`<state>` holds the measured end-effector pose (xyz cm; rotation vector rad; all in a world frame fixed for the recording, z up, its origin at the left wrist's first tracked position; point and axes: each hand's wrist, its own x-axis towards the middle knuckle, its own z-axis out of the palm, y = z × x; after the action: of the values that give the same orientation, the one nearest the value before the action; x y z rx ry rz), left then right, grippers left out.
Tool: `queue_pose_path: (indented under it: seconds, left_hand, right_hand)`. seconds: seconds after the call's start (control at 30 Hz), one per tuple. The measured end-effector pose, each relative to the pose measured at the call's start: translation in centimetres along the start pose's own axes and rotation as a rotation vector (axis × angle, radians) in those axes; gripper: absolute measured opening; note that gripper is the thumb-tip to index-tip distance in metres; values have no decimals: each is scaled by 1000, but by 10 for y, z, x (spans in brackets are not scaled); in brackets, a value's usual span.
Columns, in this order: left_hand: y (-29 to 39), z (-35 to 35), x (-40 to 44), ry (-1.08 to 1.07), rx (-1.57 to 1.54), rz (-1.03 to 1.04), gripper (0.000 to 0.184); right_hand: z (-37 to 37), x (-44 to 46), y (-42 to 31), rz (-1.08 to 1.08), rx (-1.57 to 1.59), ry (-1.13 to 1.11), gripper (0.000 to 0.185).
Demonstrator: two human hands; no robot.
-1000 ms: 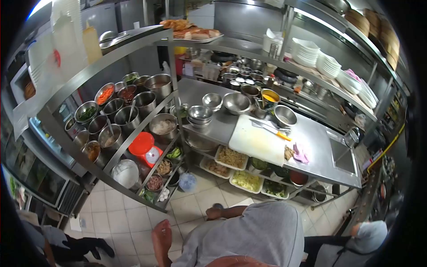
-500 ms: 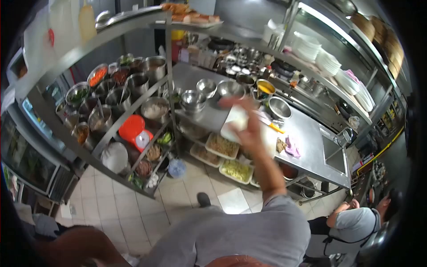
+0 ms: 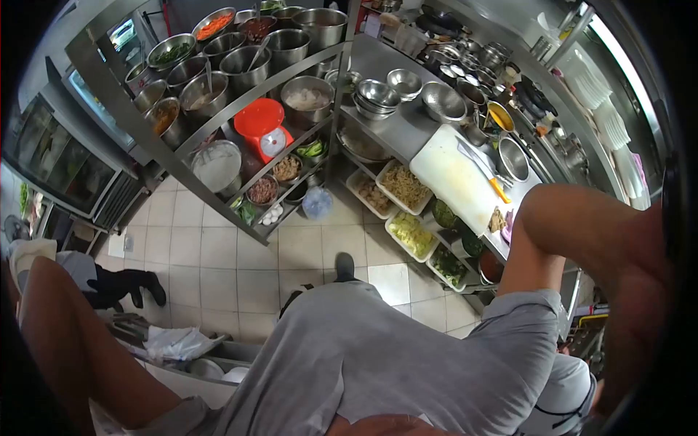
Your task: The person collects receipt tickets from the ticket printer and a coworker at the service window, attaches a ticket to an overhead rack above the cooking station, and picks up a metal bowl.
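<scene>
Neither of my hands shows; both arms are raised and bent toward the camera. My right forearm fills the right side, blurred and dark where it nears the edge, and its hand is out of sight. At the lower left my left arm is bent too, with the hand cut off by the frame. Left of my right arm, a white cutting board lies on the steel counter. A knife with an orange handle rests along its far edge. Brown food scraps and a purple cloth sit by the board's near corner.
Steel bowls stand on the counter. Food trays fill the shelf underneath. A steel rack at left holds pots and a red scale. Another person's legs show at left, a grey sleeve at lower right.
My right hand, earlier stretched open over the cutting board, has drawn back and up out of view. My left arm has come up at the left. The view has tilted downward.
</scene>
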<state>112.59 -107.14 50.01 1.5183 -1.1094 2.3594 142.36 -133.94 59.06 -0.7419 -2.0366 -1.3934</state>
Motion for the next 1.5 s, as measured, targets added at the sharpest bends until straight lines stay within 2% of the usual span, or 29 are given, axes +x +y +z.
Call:
queue_pose_path:
  seconds: [0.4, 0.6, 0.87, 0.93, 1.0, 1.1, 1.13, 1.17, 1.2, 1.27, 1.33, 1.37, 1.43, 1.47, 1.5]
  left_hand:
    - [17, 14, -29, -35, 75, 3, 39]
    - [7, 14, -30, -114, 97, -20, 39]
    - [-11, 13, -39, -90, 106, -39, 40]
    - [-16, 14, -42, -78, 105, -45, 40]
    - [-21, 16, -50, -58, 98, -42, 40]
    - [-28, 23, -64, -26, 113, -72, 40]
    - [-28, 26, -69, -20, 123, -85, 40]
    - [-30, 28, -75, -9, 147, -120, 40]
    - [-31, 32, -83, 3, 177, -153, 41]
    - [-33, 39, -105, 12, 250, -266, 41]
    - [-32, 50, -137, -16, 343, -481, 41]
    - [-33, 58, -157, -58, 392, -622, 41]
    - [-31, 74, -209, -188, 454, -955, 42]
    - [-30, 81, -242, -295, 363, -1125, 47]
    - [-28, 91, -266, -372, 348, -1276, 43]
  right_hand:
    - [12, -53, -2, 6, -10, 44, 52]
    - [30, -66, -7, 85, 0, 114, 44]
    - [47, -85, -6, 209, -3, 192, 34]
    - [58, -104, -6, 322, -10, 243, 32]
    - [76, -132, -6, 524, -19, 281, 30]
    - [127, -199, 0, 1020, 21, 276, 27]
    - [145, -226, 4, 1229, 37, 230, 21]
    - [164, -261, 11, 1413, 53, 208, 18]
    - [189, -299, 21, 1511, 108, 278, 19]
    - [223, -407, 43, 1735, 0, 22, 23]
    - [251, -500, 65, 1713, -216, -229, 28]
    - [263, -546, 70, 1707, -208, -227, 28]
    - [286, -623, 89, 1807, -424, -710, 34]
    - [292, -644, 94, 1794, -413, -713, 34]
    - [298, -661, 94, 1837, -463, -722, 35]
